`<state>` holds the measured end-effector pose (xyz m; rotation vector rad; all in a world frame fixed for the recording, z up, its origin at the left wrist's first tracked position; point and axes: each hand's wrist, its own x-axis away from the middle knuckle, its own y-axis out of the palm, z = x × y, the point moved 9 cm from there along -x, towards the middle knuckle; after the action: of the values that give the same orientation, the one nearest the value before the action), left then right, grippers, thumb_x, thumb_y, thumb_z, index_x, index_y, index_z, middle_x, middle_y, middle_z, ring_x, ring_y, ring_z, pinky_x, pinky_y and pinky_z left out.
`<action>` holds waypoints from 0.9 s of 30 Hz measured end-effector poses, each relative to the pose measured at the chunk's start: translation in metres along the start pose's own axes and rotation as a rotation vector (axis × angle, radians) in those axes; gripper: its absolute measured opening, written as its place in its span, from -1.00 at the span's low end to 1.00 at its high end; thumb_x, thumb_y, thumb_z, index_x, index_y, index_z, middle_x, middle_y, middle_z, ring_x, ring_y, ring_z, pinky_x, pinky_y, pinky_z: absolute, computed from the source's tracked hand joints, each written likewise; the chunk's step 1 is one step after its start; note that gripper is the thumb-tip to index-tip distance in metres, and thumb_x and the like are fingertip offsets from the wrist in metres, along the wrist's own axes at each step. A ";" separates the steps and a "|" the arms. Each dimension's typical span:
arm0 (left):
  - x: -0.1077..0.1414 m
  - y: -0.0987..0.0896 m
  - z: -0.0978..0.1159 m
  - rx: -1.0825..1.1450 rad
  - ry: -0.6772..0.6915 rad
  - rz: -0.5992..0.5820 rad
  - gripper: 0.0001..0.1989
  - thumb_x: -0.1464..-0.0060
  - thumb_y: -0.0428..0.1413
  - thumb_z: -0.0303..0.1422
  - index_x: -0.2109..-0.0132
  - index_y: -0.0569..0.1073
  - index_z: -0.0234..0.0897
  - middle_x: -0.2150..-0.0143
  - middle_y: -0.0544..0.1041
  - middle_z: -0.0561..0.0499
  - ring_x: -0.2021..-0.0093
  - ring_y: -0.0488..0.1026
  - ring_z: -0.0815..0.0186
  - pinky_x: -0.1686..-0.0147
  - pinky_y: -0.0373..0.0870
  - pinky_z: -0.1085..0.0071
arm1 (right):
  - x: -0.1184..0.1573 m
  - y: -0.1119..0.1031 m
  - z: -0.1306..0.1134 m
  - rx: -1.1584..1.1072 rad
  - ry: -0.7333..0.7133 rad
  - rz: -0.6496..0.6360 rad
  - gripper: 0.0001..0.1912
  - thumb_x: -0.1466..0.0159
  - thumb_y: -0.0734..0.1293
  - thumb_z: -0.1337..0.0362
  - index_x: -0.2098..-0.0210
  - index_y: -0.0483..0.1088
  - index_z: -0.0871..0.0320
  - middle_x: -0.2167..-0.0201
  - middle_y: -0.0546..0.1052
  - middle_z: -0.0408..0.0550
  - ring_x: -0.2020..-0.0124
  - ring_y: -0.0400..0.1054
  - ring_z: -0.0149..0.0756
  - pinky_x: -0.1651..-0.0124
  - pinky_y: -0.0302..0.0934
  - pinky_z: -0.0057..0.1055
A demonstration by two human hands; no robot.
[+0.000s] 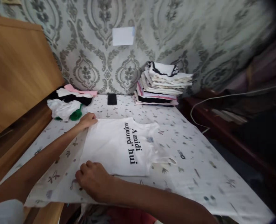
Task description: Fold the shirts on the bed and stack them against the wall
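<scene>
A white sleeveless tank top (107,143) lies flat, printed "A midi aujuurd' hui" in black. Its straps point right and its hem lies to the left. My left hand (88,120) is closed at the far corner of the hem, thumb and fingers together on the cloth. At the near corner of the hem is my right hand (94,179), its fingers curled in on the cloth edge; the fingertips are hidden. Beneath the top is a white patterned sheet (186,174) covering the surface.
A tall stack of folded clothes (163,84) stands against the wall at the back right. Crumpled clothes (67,104) lie at the back left, beside a wooden panel (18,68). A black phone (112,99) rests between them. A white cable (198,102) hangs along the right side.
</scene>
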<state>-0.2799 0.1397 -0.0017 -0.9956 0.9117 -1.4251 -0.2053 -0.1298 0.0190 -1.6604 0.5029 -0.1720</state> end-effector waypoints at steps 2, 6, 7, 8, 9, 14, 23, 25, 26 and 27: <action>-0.004 0.001 0.002 -0.017 0.024 0.024 -0.86 -0.01 0.08 -0.27 0.30 0.41 -0.22 0.16 0.54 -0.06 0.08 0.44 0.14 0.22 0.29 0.38 | 0.001 0.000 0.006 -0.047 0.031 0.004 -0.91 -0.34 0.30 0.33 0.20 0.42 0.23 0.27 0.52 0.03 0.26 0.41 -0.16 0.39 0.33 -0.31; -0.009 -0.003 -0.004 -0.040 0.032 0.070 -0.87 -0.06 0.04 -0.27 0.26 0.40 -0.22 0.17 0.55 -0.04 0.12 0.45 0.17 0.23 0.29 0.39 | 0.015 -0.008 0.016 -0.200 0.009 0.025 -0.88 -0.33 0.31 0.28 0.21 0.44 0.21 0.25 0.55 -0.01 0.23 0.41 -0.26 0.13 0.35 -0.35; -0.010 -0.004 -0.004 -0.048 0.036 0.075 -0.88 -0.07 0.04 -0.29 0.27 0.41 -0.22 0.19 0.55 -0.03 0.14 0.46 0.18 0.23 0.29 0.39 | 0.022 -0.015 0.021 -0.242 0.010 0.070 -0.86 -0.34 0.29 0.29 0.18 0.45 0.21 0.20 0.56 0.00 0.17 0.42 -0.28 0.04 0.34 -0.37; -0.010 -0.005 -0.005 -0.057 0.041 0.079 -0.88 -0.07 0.04 -0.30 0.28 0.41 -0.22 0.20 0.56 -0.03 0.16 0.47 0.19 0.23 0.29 0.39 | 0.030 -0.021 0.030 -0.271 0.032 0.128 -0.83 -0.35 0.28 0.29 0.12 0.45 0.21 0.12 0.56 0.02 0.09 0.42 -0.29 -0.06 0.30 -0.36; -0.010 -0.006 -0.004 -0.069 0.044 0.085 -0.89 -0.08 0.04 -0.31 0.28 0.42 -0.22 0.21 0.56 -0.03 0.17 0.47 0.18 0.23 0.30 0.39 | 0.039 -0.027 0.042 -0.279 0.083 0.189 -0.78 -0.37 0.26 0.30 0.05 0.44 0.22 0.01 0.55 0.06 -0.02 0.39 -0.27 -0.15 0.26 -0.31; 0.010 -0.009 0.028 -0.180 0.147 0.198 -0.78 -0.18 -0.02 -0.32 0.12 0.46 -0.26 0.06 0.54 -0.20 -0.05 0.41 -0.01 0.00 0.30 0.17 | 0.095 -0.023 0.106 -0.114 0.508 0.227 -0.52 -0.41 0.23 0.24 -0.26 0.25 0.31 -0.33 0.25 0.36 -0.39 0.08 0.03 -0.36 0.02 0.14; 0.046 0.081 0.152 -0.129 0.778 -0.203 -0.42 -0.37 -0.21 -0.11 -0.41 0.13 -0.27 -0.49 0.07 -0.15 -0.47 -0.03 0.19 -0.41 -0.14 0.11 | 0.107 -0.011 0.094 -0.138 0.502 0.124 -0.52 -0.44 0.20 0.16 -0.26 0.27 0.28 -0.36 0.20 0.32 -0.44 -0.05 0.04 -0.41 -0.11 0.16; 0.023 0.082 0.152 -0.172 0.693 -0.184 -0.43 -0.38 -0.23 -0.14 -0.41 0.11 -0.29 -0.49 0.05 -0.17 -0.48 -0.06 0.17 -0.41 -0.15 0.06 | 0.108 -0.013 0.086 -0.185 0.464 0.128 -0.55 -0.43 0.21 0.19 -0.24 0.29 0.25 -0.36 0.22 0.29 -0.44 -0.04 0.00 -0.42 -0.12 0.13; 0.014 0.079 0.152 -0.189 0.653 -0.147 -0.44 -0.38 -0.22 -0.15 -0.40 0.13 -0.30 -0.49 0.06 -0.19 -0.48 -0.05 0.15 -0.41 -0.13 0.04 | 0.111 -0.017 0.083 -0.221 0.439 0.147 -0.58 -0.43 0.21 0.20 -0.22 0.32 0.23 -0.35 0.24 0.26 -0.43 -0.02 -0.03 -0.42 -0.09 0.10; 0.008 0.074 0.154 -0.199 0.629 -0.097 -0.46 -0.38 -0.21 -0.17 -0.38 0.16 -0.30 -0.47 0.09 -0.21 -0.47 -0.02 0.13 -0.40 -0.11 0.02 | 0.117 -0.023 0.081 -0.262 0.418 0.188 -0.60 -0.42 0.21 0.21 -0.19 0.34 0.22 -0.34 0.26 0.23 -0.41 0.03 -0.06 -0.41 -0.03 0.04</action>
<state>-0.1101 0.1263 -0.0173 -0.7420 1.5005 -1.7974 -0.0640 -0.1042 0.0085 -1.8251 1.0301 -0.3287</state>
